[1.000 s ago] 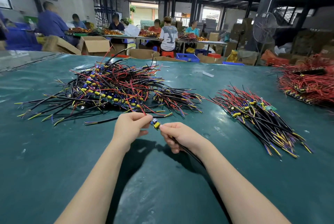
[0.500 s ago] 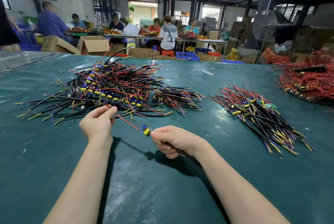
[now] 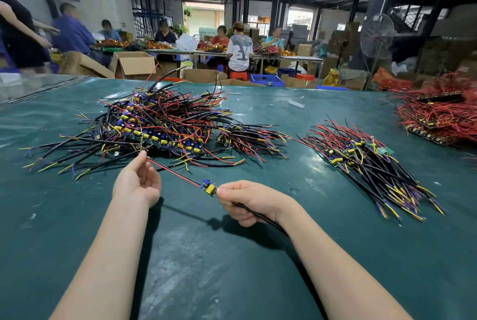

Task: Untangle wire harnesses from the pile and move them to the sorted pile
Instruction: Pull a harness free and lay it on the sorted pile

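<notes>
We hold one wire harness taut above the green surface: left hand pinching its red lead, right hand in a closed grip round its black cable.

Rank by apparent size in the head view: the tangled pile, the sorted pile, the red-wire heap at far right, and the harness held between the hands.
1. tangled pile
2. sorted pile and red-wire heap: unranked; the heap is farther and cut off by the frame.
3. held harness: smallest, though nearest.
</notes>
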Demonstrator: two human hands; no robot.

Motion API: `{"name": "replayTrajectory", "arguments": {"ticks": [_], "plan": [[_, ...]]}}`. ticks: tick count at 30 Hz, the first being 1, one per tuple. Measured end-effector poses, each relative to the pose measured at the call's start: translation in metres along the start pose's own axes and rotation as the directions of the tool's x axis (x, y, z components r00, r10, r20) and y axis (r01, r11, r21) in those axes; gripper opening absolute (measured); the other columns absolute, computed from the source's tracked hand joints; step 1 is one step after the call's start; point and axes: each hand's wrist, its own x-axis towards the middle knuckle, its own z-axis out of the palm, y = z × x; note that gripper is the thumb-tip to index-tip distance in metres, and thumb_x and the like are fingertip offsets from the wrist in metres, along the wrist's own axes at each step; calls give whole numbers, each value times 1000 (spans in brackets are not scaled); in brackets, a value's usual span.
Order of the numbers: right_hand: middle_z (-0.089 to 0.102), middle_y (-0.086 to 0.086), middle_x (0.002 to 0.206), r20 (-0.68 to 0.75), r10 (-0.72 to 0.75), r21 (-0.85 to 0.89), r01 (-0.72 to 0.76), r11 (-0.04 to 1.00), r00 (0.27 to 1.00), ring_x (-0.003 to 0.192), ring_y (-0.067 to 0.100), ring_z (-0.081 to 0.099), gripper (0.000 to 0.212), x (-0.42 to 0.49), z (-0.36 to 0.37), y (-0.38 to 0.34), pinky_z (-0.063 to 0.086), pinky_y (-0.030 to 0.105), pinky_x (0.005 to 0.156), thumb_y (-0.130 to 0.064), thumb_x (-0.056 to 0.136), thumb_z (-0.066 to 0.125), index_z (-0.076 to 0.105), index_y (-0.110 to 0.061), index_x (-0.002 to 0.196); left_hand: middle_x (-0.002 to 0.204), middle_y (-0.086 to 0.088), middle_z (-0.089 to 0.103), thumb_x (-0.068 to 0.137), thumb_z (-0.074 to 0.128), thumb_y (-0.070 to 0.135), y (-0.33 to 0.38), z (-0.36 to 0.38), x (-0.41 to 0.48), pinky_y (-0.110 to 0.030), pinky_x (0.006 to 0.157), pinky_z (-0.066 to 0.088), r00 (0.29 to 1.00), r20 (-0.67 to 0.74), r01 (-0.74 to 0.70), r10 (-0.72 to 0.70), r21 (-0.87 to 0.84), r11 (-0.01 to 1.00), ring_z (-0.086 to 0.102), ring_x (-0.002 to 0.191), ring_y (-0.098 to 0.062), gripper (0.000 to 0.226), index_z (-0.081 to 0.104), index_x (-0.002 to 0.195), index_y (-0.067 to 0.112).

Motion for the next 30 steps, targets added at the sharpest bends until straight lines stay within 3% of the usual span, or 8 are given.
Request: {"name": "replayTrajectory", "arguments": {"ticks": [5,9,13,17,21,23,28,30], "plan": [[30,-9,38,-47,-33,119,38,992,998,30,1,20,38,-1,-5,3,18,7,33,-23,100,31,31,-15,63,43,9,55,95,50,32,-5,6,-1,-8,38,39,994,104,29,-28,-6,1000,51,38,1,26,54,75,15],[30,-8,37,-139,-31,319,75,945,990,29,1,21,36,0,-11,6,19,8,32,-28,99,33,37,-15,66,86,-2,56,95,31,53,-34,18,-16,-23,63,47,962,259,-9,-85,343,939,53,76,-12,50,54,95,9],[33,-7,36,-220,-27,280,90,956,975,28,2,23,35,3,-10,10,22,8,33,-27,98,39,47,-14,66,73,1,51,94,51,28,-68,20,-29,-17,50,48,917,396,-245,-47,652,718,48,64,-9,25,62,76,15],[46,-5,40,-476,-170,-183,92,979,863,32,9,34,22,0,-16,12,29,17,37,-18,86,63,59,-16,64,62,-1,46,98,44,23,-68,20,-28,-14,44,50,926,377,-263,31,582,770,49,46,-6,35,63,73,9],[68,3,67,-475,-435,-713,-45,699,765,57,9,50,7,1,-11,9,42,23,60,-17,78,70,71,-11,78,63,-4,45,100,39,23,-69,18,-23,-14,43,50,952,301,-208,55,504,838,44,56,-12,39,60,72,5],[71,2,76,-451,-468,-774,-72,629,760,65,8,51,9,3,-6,8,42,23,67,-17,80,67,73,-12,85,66,-4,47,101,36,21,-68,18,-20,-14,42,49,954,286,-225,94,467,855,44,55,-11,40,59,72,5],[56,-1,57,-575,-250,-408,-9,913,779,48,12,51,19,1,-9,7,38,22,43,-9,85,58,62,-17,68,72,-3,47,102,31,23,-63,19,-15,-16,49,51,930,344,-252,127,350,902,45,62,-12,38,59,79,10],[56,-1,56,-614,-257,-320,62,945,746,39,4,47,26,0,-14,5,34,16,37,-4,84,61,59,-21,63,79,-3,51,102,29,32,-65,20,-16,-24,59,51,923,381,-210,58,371,904,51,69,-14,37,58,90,13]]}}
